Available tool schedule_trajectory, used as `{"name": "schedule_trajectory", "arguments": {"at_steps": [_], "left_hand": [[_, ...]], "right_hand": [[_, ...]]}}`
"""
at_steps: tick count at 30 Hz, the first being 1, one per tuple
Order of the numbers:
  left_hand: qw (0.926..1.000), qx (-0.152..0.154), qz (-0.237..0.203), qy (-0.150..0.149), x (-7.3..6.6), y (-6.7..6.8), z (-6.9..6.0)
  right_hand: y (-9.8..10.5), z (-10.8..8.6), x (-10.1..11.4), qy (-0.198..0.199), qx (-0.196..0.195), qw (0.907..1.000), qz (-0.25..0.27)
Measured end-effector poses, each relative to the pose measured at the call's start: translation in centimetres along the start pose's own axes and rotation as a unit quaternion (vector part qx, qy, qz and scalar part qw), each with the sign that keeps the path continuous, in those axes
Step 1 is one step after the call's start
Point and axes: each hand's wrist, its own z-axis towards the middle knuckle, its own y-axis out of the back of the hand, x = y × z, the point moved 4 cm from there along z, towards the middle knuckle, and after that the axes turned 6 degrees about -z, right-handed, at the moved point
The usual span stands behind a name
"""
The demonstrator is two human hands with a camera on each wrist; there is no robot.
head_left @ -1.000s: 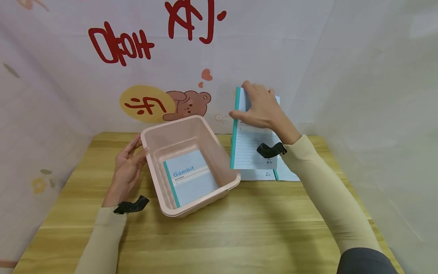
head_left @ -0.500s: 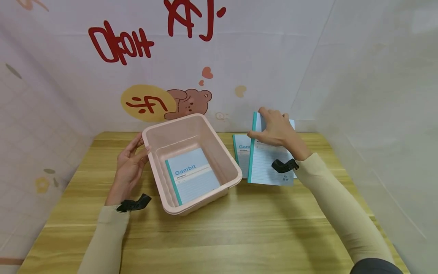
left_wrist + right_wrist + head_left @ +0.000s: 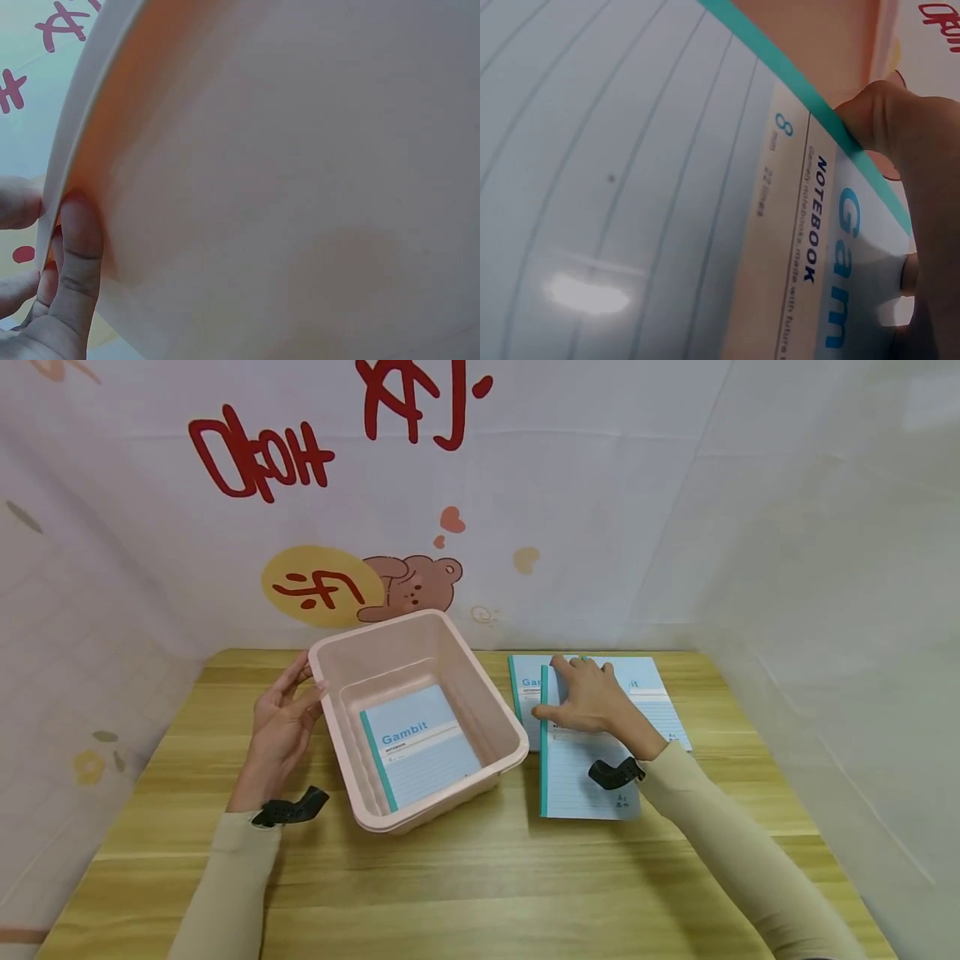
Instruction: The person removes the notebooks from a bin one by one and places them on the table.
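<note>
A pink plastic basin (image 3: 386, 652) stands on the table, with a blue Gambit notebook (image 3: 427, 768) lying on its floor. My left hand (image 3: 277, 731) pinches the basin's left rim; in the left wrist view the thumb (image 3: 79, 240) presses one side of the rim while fingers lie on the other. To the basin's right, my right hand (image 3: 592, 697) holds another blue notebook (image 3: 585, 789) with a teal spine. Its thumb (image 3: 881, 112) is against the spine, and the other fingers reach over the top edge. The held notebook partly covers the notebooks behind it.
Behind the held notebook, two more notebooks lie side by side, a left notebook (image 3: 525, 714) and a right notebook (image 3: 663, 714). The wood-grain table (image 3: 450, 893) ends at a printed cloth wall (image 3: 570, 485), with pale side walls left and right.
My right hand has brought the notebook down and nearer to me, a little to the right overall, uncovering the notebooks behind. The left hand and basin have stayed nearly still.
</note>
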Motion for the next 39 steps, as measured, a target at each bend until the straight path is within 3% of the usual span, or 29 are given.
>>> {"name": "schedule_trajectory", "arguments": {"at_steps": [22, 39], "left_hand": [[1.0, 0.002, -0.007, -0.004, 0.0, -0.1, 0.0], [0.9999, -0.005, -0.009, -0.004, 0.1, -0.2, 0.0]], "right_hand": [[-6.6, -4.5, 2.7, 0.023, 0.064, 0.9962, -0.055], [-7.7, -6.7, 3.7, 0.041, 0.037, 0.998, -0.032]]}}
